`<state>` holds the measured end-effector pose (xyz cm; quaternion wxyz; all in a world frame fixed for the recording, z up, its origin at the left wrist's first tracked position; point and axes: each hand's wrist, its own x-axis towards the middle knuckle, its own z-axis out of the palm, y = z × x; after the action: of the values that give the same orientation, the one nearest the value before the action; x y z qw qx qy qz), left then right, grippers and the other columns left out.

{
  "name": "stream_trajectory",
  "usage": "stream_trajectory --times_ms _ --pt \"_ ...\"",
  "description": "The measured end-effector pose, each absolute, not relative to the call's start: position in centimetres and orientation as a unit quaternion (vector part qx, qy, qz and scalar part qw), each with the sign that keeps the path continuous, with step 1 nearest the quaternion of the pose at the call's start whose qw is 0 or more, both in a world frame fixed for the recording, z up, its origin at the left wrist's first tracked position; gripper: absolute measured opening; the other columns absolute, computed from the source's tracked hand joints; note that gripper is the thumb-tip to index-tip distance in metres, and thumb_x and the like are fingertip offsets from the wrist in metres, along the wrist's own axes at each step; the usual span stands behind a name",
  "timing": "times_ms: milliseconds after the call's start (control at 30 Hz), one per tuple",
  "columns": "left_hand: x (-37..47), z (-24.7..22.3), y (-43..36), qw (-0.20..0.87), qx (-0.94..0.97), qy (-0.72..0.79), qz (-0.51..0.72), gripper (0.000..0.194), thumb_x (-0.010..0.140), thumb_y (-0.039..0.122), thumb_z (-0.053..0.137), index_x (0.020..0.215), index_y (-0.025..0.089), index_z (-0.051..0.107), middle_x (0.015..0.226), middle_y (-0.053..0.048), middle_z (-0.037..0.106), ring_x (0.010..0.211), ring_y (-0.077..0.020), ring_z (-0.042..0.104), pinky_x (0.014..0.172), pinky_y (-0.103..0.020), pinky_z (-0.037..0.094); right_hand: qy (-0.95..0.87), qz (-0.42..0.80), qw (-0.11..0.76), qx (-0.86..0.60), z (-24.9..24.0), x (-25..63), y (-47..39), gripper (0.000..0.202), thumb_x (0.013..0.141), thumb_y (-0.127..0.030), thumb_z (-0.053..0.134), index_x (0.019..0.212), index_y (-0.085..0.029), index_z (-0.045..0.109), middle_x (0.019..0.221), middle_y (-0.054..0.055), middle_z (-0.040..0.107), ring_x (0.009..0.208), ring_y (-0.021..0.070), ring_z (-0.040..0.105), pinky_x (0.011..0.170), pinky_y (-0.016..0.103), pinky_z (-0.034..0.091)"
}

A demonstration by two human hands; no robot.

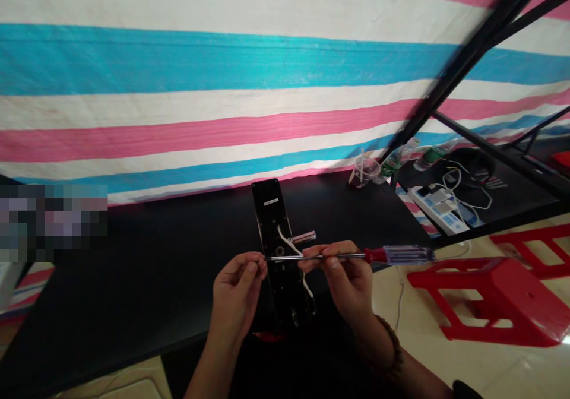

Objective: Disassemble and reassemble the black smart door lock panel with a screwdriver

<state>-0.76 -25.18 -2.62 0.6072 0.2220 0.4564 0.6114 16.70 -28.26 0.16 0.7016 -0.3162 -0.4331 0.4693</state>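
My right hand point(345, 271) is closed round the metal shaft of a screwdriver point(403, 255), whose clear and red handle points right. The shaft lies level and its tip meets the pinched fingertips of my left hand point(240, 277); anything small between those fingers is too tiny to make out. Beneath both hands a long black panel point(269, 215) lies on the black table point(146, 268), with a small white label near its far end. A white cable point(287, 240) runs along the panel, and a small shiny metal part point(304, 237) rests at its right side.
A plastic cup point(367, 170) and bottles point(396, 160) stand at the table's back right. Beyond the black frame, a power strip point(439, 209) and cables lie on another surface. A red stool point(503, 298) is at right. Striped sheeting hangs behind.
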Motion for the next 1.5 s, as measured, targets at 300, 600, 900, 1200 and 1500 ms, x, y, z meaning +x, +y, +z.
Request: stream_trajectory --times_ms 300,600,900,1200,1500 --pt "-0.5 -2.3 -25.7 0.605 0.191 0.467 0.616 0.039 0.046 0.037 0.098 0.07 0.016 0.076 0.075 -0.004 0.073 0.07 -0.0121 0.067 0.066 -0.019 0.057 -0.484 0.44 0.682 -0.328 0.2 16.1 -28.6 0.007 0.101 -0.022 0.056 0.103 -0.022 0.062 0.103 0.007 0.077 0.081 0.0186 0.077 0.075 0.035 0.063" --pt "0.0 -3.2 -26.2 0.607 0.197 0.451 0.623 0.036 0.052 0.039 0.095 0.072 0.017 0.076 0.075 -0.004 0.073 0.068 -0.0113 0.066 0.063 -0.018 0.056 -0.496 0.46 0.649 -0.349 0.3 16.4 -29.3 0.007 0.1 -0.025 0.057 0.102 -0.027 0.064 0.106 0.006 0.077 0.087 0.0206 0.076 0.082 0.04 0.061" --pt "0.2 -3.0 -26.6 0.591 0.2 0.441 0.645 0.032 0.053 0.036 0.095 0.072 0.019 0.077 0.075 -0.002 0.074 0.067 -0.0102 0.066 0.061 -0.017 0.056 -0.409 0.521 0.669 -0.338 -1.0 16.2 -28.4 0.006 0.097 -0.031 0.063 0.097 -0.025 0.063 0.102 0.006 0.077 0.083 0.0197 0.074 0.082 0.038 0.059" --pt "1.3 -4.3 -27.6 0.636 0.067 0.445 0.628 0.035 0.048 0.028 0.097 0.074 0.017 0.076 0.076 -0.001 0.075 0.068 -0.0101 0.07 0.067 -0.016 0.059 -0.481 0.522 0.624 -0.327 -0.8 17.6 -29.5 0.011 0.101 -0.03 0.055 0.104 -0.027 0.065 0.111 0.007 0.075 0.094 0.0229 0.074 0.087 0.044 0.06" --pt "1.7 -5.5 -28.0 0.679 0.067 0.433 0.589 0.033 0.056 0.028 0.094 0.08 0.016 0.075 0.076 -0.003 0.074 0.068 -0.0117 0.07 0.065 -0.019 0.058 -0.579 0.505 0.528 -0.362 1.4 18.8 -29.2 0.017 0.103 -0.028 0.051 0.11 -0.026 0.066 0.117 0.008 0.074 0.1 0.0211 0.075 0.092 0.043 0.06"
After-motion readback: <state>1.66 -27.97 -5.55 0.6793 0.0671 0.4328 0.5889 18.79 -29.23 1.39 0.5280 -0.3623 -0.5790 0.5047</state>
